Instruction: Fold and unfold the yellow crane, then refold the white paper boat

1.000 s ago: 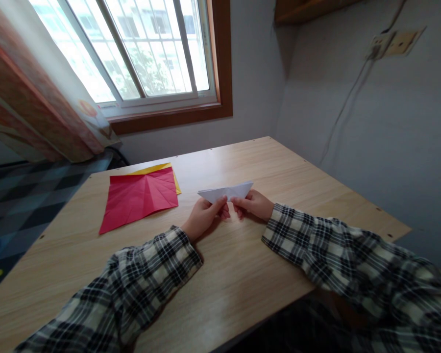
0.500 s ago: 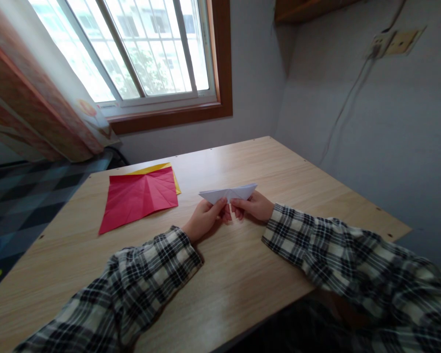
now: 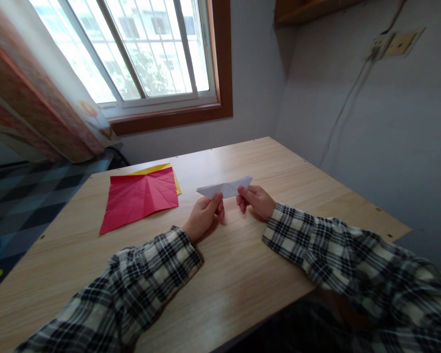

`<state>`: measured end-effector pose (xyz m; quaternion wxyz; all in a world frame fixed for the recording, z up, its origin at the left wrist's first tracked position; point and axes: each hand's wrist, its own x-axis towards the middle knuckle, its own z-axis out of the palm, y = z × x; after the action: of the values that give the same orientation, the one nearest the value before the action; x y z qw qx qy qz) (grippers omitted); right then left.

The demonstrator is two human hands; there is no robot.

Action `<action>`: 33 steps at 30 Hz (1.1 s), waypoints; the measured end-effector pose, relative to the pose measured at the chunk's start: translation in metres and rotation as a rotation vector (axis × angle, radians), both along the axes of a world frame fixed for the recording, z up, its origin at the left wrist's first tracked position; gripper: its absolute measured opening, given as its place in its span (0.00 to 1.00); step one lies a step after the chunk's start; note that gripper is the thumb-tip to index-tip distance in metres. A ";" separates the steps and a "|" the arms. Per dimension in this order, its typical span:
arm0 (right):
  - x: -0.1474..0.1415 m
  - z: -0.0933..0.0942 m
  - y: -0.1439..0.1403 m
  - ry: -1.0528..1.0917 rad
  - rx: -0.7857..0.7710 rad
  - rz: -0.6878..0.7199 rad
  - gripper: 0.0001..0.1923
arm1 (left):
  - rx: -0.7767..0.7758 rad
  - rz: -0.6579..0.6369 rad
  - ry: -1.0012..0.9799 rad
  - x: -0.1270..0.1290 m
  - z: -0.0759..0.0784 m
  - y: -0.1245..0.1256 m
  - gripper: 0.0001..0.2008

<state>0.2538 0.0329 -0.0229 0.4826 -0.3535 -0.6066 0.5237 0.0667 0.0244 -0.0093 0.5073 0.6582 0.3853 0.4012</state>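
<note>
A white folded paper point(image 3: 228, 189), long and narrow with pointed ends, is held up between my two hands over the table. My left hand point(image 3: 203, 216) pinches its lower edge left of the middle, thumb on the near face. On the right part of the paper, my right hand point(image 3: 257, 200) grips with the thumb in front and the other fingers curled below and behind. The fingers behind the paper are partly hidden.
Left of my hands a creased red paper sheet point(image 3: 141, 200) lies partly over a yellow sheet point(image 3: 177, 182) on the wooden table point(image 3: 220, 284). Beyond are a window point(image 3: 150, 54), a curtain point(image 3: 40, 98) and a wall socket point(image 3: 397, 45) with a cord.
My hands have moved apart along the folded paper, the right one shifting toward its right end. The paper has shifted slightly left and up, showing more of its middle.
</note>
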 end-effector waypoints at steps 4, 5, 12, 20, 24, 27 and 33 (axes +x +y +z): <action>0.000 -0.002 0.000 -0.075 0.095 -0.101 0.30 | -0.032 -0.017 -0.073 0.002 0.000 0.002 0.29; 0.001 -0.003 0.000 -0.095 0.117 -0.125 0.30 | -0.048 -0.022 -0.108 0.002 0.000 0.002 0.29; 0.009 -0.001 0.002 -0.421 0.316 -0.159 0.27 | -0.210 0.015 -0.363 0.000 -0.008 0.013 0.27; 0.010 -0.003 0.006 -0.458 0.297 -0.121 0.24 | -0.226 -0.004 -0.406 -0.001 -0.007 0.014 0.19; 0.008 -0.002 0.006 -0.347 0.230 -0.143 0.24 | -0.233 -0.009 -0.386 -0.002 -0.007 0.013 0.18; 0.007 -0.003 0.006 -0.239 0.197 -0.144 0.24 | -0.243 -0.019 -0.368 -0.001 -0.008 0.014 0.16; 0.006 -0.004 0.007 -0.198 0.182 -0.142 0.23 | -0.223 -0.047 -0.323 -0.002 -0.010 0.013 0.14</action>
<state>0.2601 0.0403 -0.0273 0.4861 -0.4005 -0.6696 0.3936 0.0650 0.0377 -0.0190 0.6415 0.5338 0.3253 0.4446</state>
